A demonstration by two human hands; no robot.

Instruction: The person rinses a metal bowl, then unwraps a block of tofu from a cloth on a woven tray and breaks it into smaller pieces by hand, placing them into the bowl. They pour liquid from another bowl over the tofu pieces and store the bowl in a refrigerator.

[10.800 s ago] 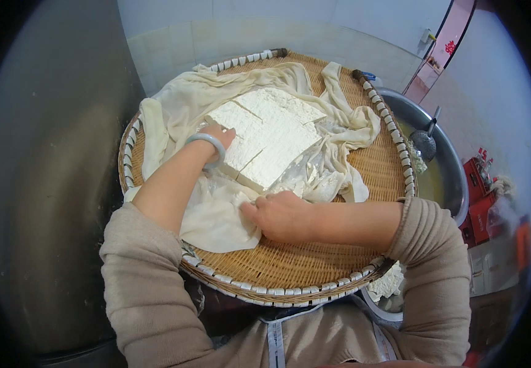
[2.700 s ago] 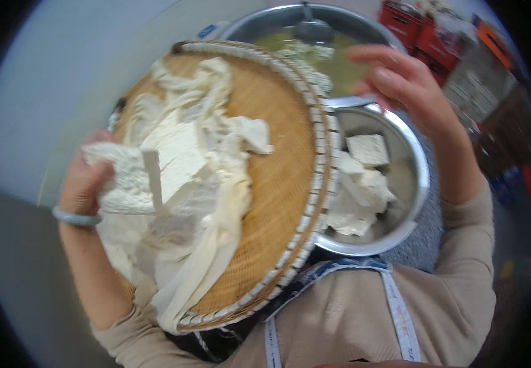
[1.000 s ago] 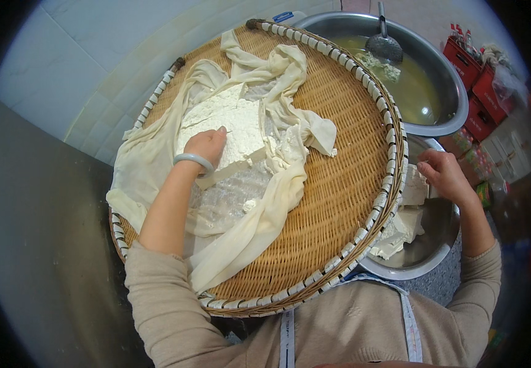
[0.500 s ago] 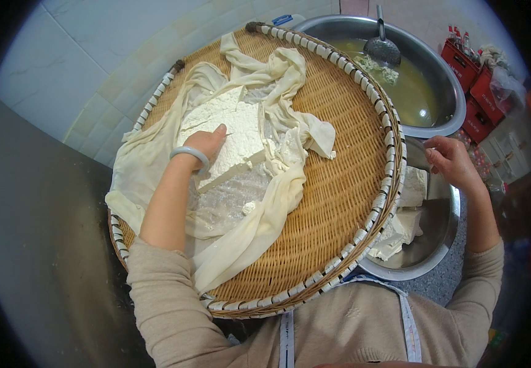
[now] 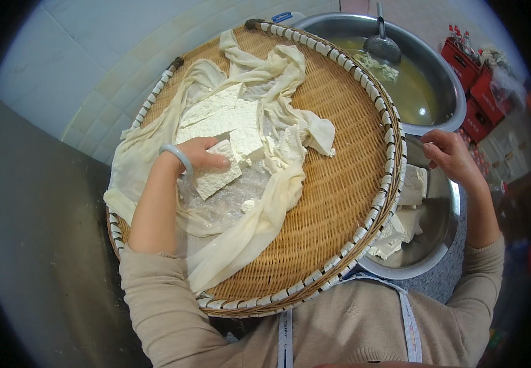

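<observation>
On the round wicker tray [image 5: 345,202] a crumpled cream cloth [image 5: 253,239] lies spread, with a white slab of tofu [image 5: 219,116] on it. My left hand [image 5: 201,153], a pale bangle at its wrist, grips a tofu piece [image 5: 216,175] at the slab's near end. That piece sits tilted, separated from the slab by a visible break. Its underside and some fingers are hidden. My right hand [image 5: 453,156] hangs above the metal basin [image 5: 443,239], loosely curled, thumb apart from the forefinger, with nothing visible in it. Several tofu blocks [image 5: 410,187] lie in that basin, partly behind the tray's rim.
Beyond the tray stands a larger metal basin [image 5: 456,101] of yellowish liquid, holding a skimmer [image 5: 382,48] and white curds [image 5: 379,67]. Red crates [image 5: 485,95] with bottles are stacked at the far right. A tiled wall [image 5: 103,101] borders the tray's far left.
My left hand has moved down and left, and a tofu piece has come apart from the slab under it. The right hand has shifted slightly upward over the basin.
</observation>
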